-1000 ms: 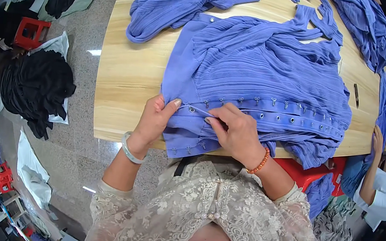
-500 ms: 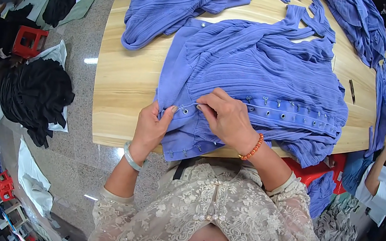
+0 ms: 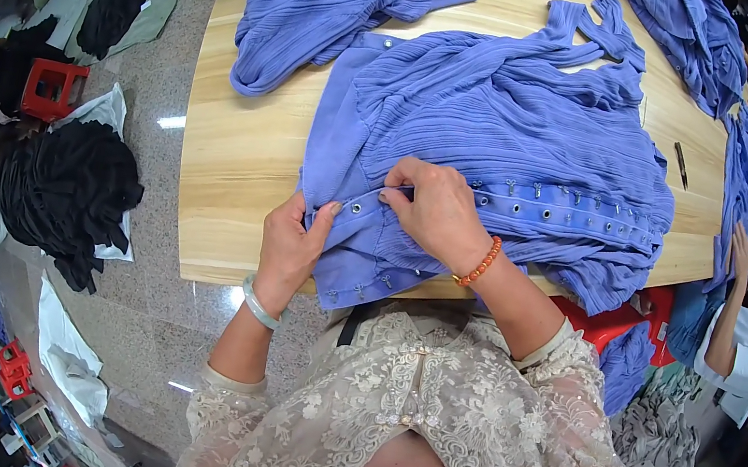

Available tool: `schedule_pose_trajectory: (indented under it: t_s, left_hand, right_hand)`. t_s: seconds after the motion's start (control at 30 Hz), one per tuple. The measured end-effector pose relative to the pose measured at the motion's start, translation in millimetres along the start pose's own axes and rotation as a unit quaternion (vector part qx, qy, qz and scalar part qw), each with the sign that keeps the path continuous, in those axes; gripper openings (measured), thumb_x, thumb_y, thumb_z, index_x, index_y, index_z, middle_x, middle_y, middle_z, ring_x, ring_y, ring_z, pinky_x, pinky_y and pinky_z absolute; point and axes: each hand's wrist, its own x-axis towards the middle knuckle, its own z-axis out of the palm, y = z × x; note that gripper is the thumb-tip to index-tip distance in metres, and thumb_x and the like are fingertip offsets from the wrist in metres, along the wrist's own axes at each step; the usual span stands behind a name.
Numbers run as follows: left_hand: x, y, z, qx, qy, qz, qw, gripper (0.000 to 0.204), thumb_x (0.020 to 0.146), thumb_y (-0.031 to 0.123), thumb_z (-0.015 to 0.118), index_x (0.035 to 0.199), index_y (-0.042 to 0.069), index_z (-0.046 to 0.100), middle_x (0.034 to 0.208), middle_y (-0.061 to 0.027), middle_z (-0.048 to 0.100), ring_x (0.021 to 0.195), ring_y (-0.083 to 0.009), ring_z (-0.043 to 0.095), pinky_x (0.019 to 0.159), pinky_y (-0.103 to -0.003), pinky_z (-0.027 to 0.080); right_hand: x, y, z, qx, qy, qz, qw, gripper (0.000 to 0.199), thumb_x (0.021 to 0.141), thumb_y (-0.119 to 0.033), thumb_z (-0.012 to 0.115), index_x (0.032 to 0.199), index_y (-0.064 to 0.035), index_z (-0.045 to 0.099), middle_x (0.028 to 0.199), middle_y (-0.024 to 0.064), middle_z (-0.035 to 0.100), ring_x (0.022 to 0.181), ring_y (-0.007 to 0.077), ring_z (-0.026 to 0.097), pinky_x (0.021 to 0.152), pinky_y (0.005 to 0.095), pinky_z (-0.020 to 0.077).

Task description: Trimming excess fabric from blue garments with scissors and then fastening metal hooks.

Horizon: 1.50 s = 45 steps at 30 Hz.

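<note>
A ribbed blue-purple garment lies spread before me. Along its near side runs a band with metal eyelets and a row of small metal hooks. My left hand, with a pale bangle on its wrist, pinches the band's left end between thumb and forefinger. On the same band, a little to the right, my right hand has thumb and fingers closed on its upper edge. An eyelet shows between the two hands. Whatever lies inside the right fingertips is hidden. More hooks sit on the garment's lower corner.
More blue-purple garments lie on the wooden table, with a dark pen at right. Black cloth is heaped on the floor at left, near a red stool. Another person is at the right, hands raised.
My right hand's fingertips have shifted slightly upward along the band's edge; my left hand keeps its pinch. The other person's hands have moved apart. The whole view has shifted a little.
</note>
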Motion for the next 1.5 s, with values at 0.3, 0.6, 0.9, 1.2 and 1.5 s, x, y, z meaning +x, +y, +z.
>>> schedule_pose_trajectory:
  t_s: [0.3,0.6,0.9,1.2,1.5]
  left_hand:
    - [-2,12,1,0.059,0.015,-0.002,0.998,0.017,0.090,0.013,0.066,0.096,-0.003,0.065,0.070,-0.0053,0.064,0.065,-0.0088,0.054,0.061,-0.028,0.045]
    - [-3,5,0,0.084,0.033,0.018,0.996,0.017,0.089,0.014,0.067,0.088,-0.002,0.062,0.064,-0.0077,0.058,0.059,-0.0110,0.048,0.056,-0.029,0.043]
    - [-6,4,0,0.060,0.012,-0.020,0.998,0.018,0.090,0.008,0.065,0.104,-0.004,0.065,0.086,-0.0025,0.068,0.078,-0.0067,0.056,0.072,-0.024,0.047]
    - [-6,8,0,0.111,0.018,0.003,0.994,0.018,0.090,0.007,0.066,0.104,-0.003,0.065,0.084,-0.0042,0.069,0.076,-0.0067,0.057,0.070,-0.024,0.047]
    - [-6,8,2,0.080,0.037,0.037,0.995,0.015,0.089,0.012,0.067,0.097,-0.001,0.063,0.078,-0.0154,0.067,0.065,-0.0207,0.062,0.063,-0.032,0.048]
  right_hand:
    - [-3,4,8,-0.017,0.025,-0.052,0.998,0.012,0.082,-0.014,0.069,0.084,-0.0023,0.070,0.083,0.0154,0.068,0.079,0.0350,0.066,0.070,0.0429,0.0520]
    - [-13,18,6,0.001,-0.007,-0.143,0.990,0.008,0.084,-0.008,0.066,0.092,-0.0036,0.067,0.088,0.0129,0.063,0.076,0.0355,0.064,0.068,0.0420,0.0514]
    - [-28,21,6,-0.021,0.032,-0.188,0.981,0.008,0.087,-0.012,0.064,0.093,-0.0064,0.066,0.088,0.0091,0.059,0.070,0.0310,0.064,0.059,0.0399,0.0508]
    - [-1,9,7,-0.035,-0.019,-0.123,0.992,0.008,0.083,-0.009,0.065,0.087,-0.0020,0.067,0.084,0.0138,0.065,0.073,0.0359,0.064,0.066,0.0432,0.0511]
    - [10,0,2,-0.019,-0.053,0.005,0.998,0.014,0.077,-0.011,0.073,0.083,-0.0009,0.066,0.079,0.0164,0.068,0.077,0.0361,0.066,0.070,0.0436,0.0515]
